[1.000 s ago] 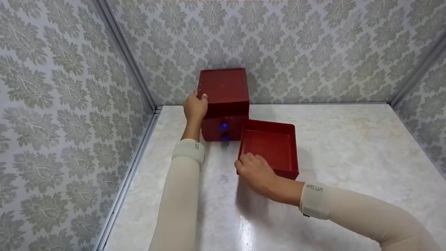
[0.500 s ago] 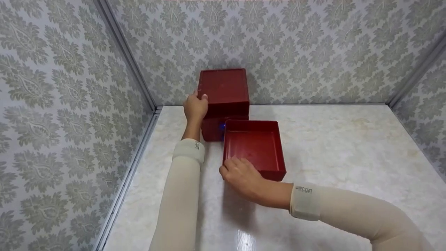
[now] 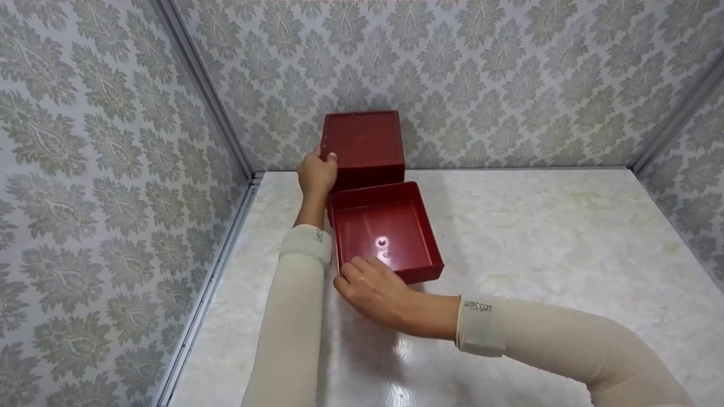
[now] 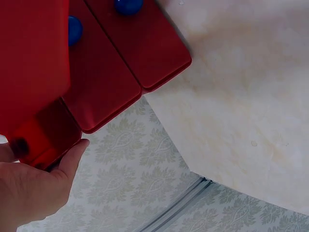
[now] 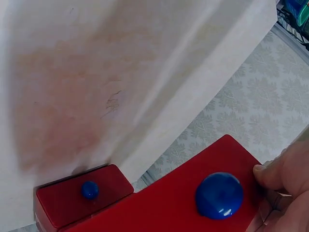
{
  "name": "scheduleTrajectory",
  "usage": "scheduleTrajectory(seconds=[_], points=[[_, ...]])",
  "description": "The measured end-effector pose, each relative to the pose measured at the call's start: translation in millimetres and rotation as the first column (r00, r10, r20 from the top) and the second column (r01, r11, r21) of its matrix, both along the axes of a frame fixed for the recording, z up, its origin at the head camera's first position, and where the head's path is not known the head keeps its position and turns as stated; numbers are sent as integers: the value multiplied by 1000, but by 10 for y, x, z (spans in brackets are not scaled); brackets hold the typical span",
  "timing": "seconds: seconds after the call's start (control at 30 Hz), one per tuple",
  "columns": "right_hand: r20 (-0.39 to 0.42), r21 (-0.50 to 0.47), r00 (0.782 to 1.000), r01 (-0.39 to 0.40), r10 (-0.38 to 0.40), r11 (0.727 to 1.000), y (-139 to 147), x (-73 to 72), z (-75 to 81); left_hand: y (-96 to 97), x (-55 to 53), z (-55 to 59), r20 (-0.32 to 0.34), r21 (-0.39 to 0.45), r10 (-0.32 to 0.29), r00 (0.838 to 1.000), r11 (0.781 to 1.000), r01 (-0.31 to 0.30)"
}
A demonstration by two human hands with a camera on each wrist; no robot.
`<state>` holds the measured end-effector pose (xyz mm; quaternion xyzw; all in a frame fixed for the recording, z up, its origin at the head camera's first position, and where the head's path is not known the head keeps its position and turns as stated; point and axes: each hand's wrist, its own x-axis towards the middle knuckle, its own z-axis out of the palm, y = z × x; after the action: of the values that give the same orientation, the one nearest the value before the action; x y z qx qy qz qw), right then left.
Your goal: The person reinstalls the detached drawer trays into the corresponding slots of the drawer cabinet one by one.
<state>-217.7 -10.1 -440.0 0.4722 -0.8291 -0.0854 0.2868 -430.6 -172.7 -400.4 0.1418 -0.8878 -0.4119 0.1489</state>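
Note:
A red drawer cabinet (image 3: 365,138) stands at the back of the table against the wall. My left hand (image 3: 317,175) grips its upper left edge, thumb near the front corner. My right hand (image 3: 373,291) holds a loose red drawer (image 3: 421,275) by its front left corner. That drawer hangs before the cabinet's top opening, slightly turned, with nothing visible inside. In the right wrist view, its front carries a blue knob (image 5: 219,195). Below the opening, closed drawer fronts (image 4: 104,87) with blue knobs (image 4: 128,5) show in the left wrist view. Whether the drawer's rear edge has entered the opening, I cannot tell.
The pale marbled table (image 3: 554,237) extends to the right and front. Patterned wall panels (image 3: 481,73) close off the back and sides, with a grey metal rail (image 3: 209,271) along the left edge. Dark cables (image 5: 292,26) show in a corner of the right wrist view.
My right hand has carried the drawer leftward, from beside the cabinet to before its opening, and turned it slightly. The left hand and the cabinet have stayed in place.

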Motion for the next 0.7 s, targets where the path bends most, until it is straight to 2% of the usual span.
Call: scheduleTrajectory(seconds=[0.27,0.47,0.7], points=[[-12,24,999,-33,33,999,-32,-99,-3,-4,-22,-6,-8,6,-9,1000,1000,9],[-1,3,999,-34,34,999,-41,-192,-3,13,-3,0,-1,29,-18,1000,999,18],[-15,22,999,-35,36,999,-86,-204,21,4,8,7,10,48,-22,1000,999,21]])
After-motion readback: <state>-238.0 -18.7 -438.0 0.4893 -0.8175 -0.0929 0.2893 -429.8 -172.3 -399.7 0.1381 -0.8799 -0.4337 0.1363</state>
